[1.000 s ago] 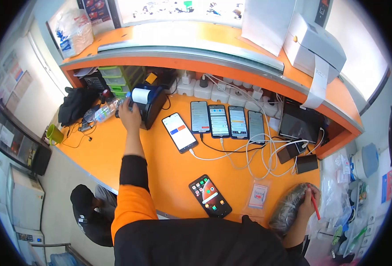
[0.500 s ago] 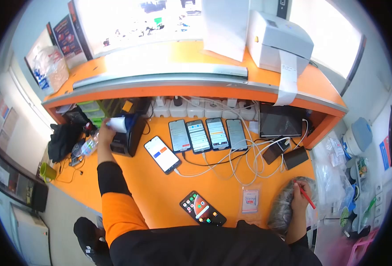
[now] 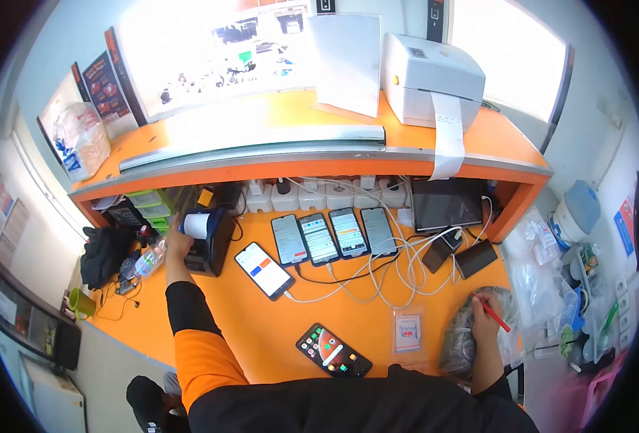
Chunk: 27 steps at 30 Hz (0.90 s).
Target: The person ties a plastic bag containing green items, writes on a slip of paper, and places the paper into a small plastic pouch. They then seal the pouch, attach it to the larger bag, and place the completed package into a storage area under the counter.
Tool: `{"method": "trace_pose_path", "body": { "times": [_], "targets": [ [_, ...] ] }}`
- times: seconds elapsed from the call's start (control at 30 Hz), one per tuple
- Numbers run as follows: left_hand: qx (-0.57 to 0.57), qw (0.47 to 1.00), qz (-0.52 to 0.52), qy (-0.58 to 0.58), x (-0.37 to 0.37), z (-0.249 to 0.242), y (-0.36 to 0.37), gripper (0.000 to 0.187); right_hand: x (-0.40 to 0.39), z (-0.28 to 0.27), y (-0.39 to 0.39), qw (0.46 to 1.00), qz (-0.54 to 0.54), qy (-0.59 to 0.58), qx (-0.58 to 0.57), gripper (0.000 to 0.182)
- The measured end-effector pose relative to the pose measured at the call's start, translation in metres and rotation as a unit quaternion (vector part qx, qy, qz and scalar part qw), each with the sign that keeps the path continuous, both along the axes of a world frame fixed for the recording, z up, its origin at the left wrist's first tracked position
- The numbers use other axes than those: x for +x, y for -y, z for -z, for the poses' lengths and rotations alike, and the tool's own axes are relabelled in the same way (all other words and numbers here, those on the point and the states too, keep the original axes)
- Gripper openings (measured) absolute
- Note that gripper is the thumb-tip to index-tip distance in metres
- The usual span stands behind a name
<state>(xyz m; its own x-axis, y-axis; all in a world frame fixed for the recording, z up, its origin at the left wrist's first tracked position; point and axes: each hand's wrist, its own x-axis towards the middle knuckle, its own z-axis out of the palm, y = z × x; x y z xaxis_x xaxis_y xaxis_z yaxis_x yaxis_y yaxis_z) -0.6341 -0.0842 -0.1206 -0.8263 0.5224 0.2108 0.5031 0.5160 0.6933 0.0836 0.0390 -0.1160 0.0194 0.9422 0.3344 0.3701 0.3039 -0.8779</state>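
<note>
My left hand is at the left side of a small black printer, beside the white paper at its top. Its fingers are too small and partly hidden to tell whether they grip anything. In my right hand is a red pen, its tip pointing down and to the right. That hand rests against a grey plastic-wrapped bundle. A black phone with a lit screen lies near my body, and a small clear packet with a printed label lies right of it.
Several phones stand in a row, one of them lit, with a white-screened phone left of them. Tangled cables lie at right. On the shelf are a label printer and a plastic bag. A person's dark cap shows at lower left.
The view has shifted, so the desk sits slightly lower. My left hand has moved from over the printer's white paper to its left side. My right hand still holds the red pen.
</note>
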Motion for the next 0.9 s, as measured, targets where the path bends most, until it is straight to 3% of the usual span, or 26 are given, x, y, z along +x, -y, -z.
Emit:
{"method": "trace_pose_path", "body": {
  "times": [0.03, 0.13, 0.27, 0.3, 0.4, 0.53, 0.63, 0.73, 0.83, 0.9],
  "targets": [
    [-0.022, 0.999, -0.002, 0.032, 0.003, -0.006, 0.001, 0.071, 0.000, 0.000, 0.000, 1.000, 0.001, 0.001, 0.001, 0.009],
    [-0.082, 0.996, 0.014, -0.038, 0.038, -0.032, 0.003, 0.068, -0.002, 0.000, 0.000, 1.000, 0.001, -0.009, 0.005, 0.010],
    [0.140, 0.989, 0.015, -0.051, 0.007, 0.007, 0.014, 0.068, 0.002, 0.013, -0.007, 1.000, 0.011, -0.005, 0.009, 0.010],
    [0.195, 0.980, 0.021, 0.013, 0.005, 0.012, 0.019, 0.065, 0.001, 0.010, -0.005, 1.000, 0.011, 0.001, 0.015, 0.010],
    [0.199, 0.980, -0.014, 0.000, 0.004, 0.029, 0.030, 0.061, 0.002, 0.007, -0.003, 1.000, 0.011, -0.011, -0.005, 0.010],
    [0.248, 0.953, -0.046, -0.168, 0.042, 0.067, 0.037, 0.056, 0.002, 0.005, -0.002, 1.000, 0.014, -0.026, 0.000, 0.009],
    [0.169, 0.979, -0.063, -0.092, 0.085, 0.048, 0.042, 0.050, 0.003, 0.010, -0.003, 0.999, 0.014, -0.037, 0.010, 0.010],
    [0.358, 0.931, 0.066, 0.024, 0.082, 0.058, 0.044, 0.043, 0.004, 0.008, -0.002, 0.999, 0.028, -0.030, 0.004, 0.011],
    [0.251, 0.959, 0.095, 0.088, 0.111, 0.043, 0.062, 0.044, 0.008, 0.011, -0.002, 0.999, 0.024, -0.041, 0.005, 0.011],
    [0.258, 0.959, 0.091, 0.068, 0.140, 0.031, 0.075, 0.047, 0.010, 0.023, -0.006, 0.998, 0.014, -0.055, 0.038, 0.008]
  ]
}}
